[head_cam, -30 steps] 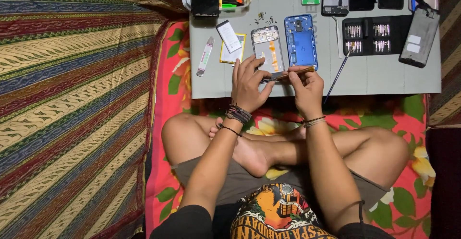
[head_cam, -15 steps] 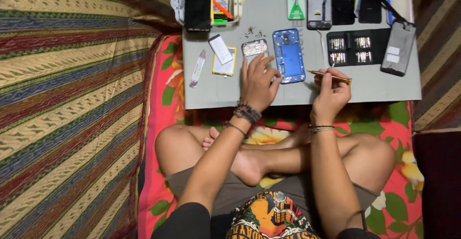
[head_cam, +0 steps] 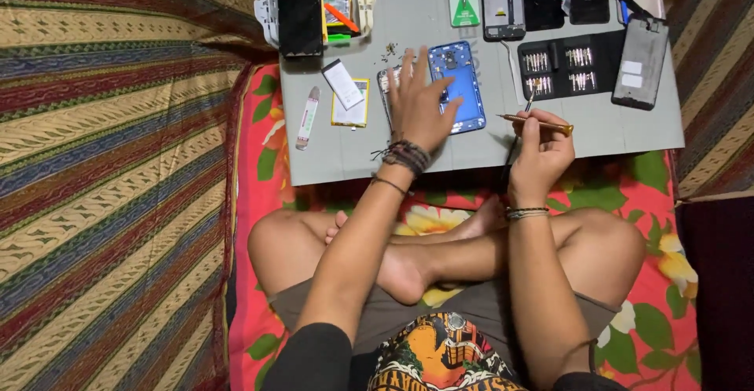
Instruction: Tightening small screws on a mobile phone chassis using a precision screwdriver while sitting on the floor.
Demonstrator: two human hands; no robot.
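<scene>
Overhead view of a seated, cross-legged person working at a grey mat (head_cam: 440, 151) laid across the upper centre of the frame. Left hand (head_cam: 419, 102) lies flat, fingers spread, pressing on 2 opened phone parts: a blue phone shell (head_cam: 459, 85) under the fingertips and a second, paler frame (head_cam: 386, 85) mostly hidden beneath the palm — nothing is gripped, only held down. Right hand (head_cam: 540, 151), lower right of the shell, is closed in a pen-like grip round a slim brass-coloured screwdriver (head_cam: 534, 121); the tool lies almost level, its tip pointing left toward the shell yet clear of it.

Key relation: the shell's long axis runs up-and-down in the frame, while the screwdriver's axis crosses it nearly at a right angle; the shell sits up and left of the right hand, and the left hand is the nearer — already in contact.

Surroundings: a black bit tray (head_cam: 559, 65) just above the right hand, a grey phone (head_cam: 641, 61) at upper right, a yellow-edged card (head_cam: 351, 102) and a white tube (head_cam: 307, 116) to the left.
</scene>
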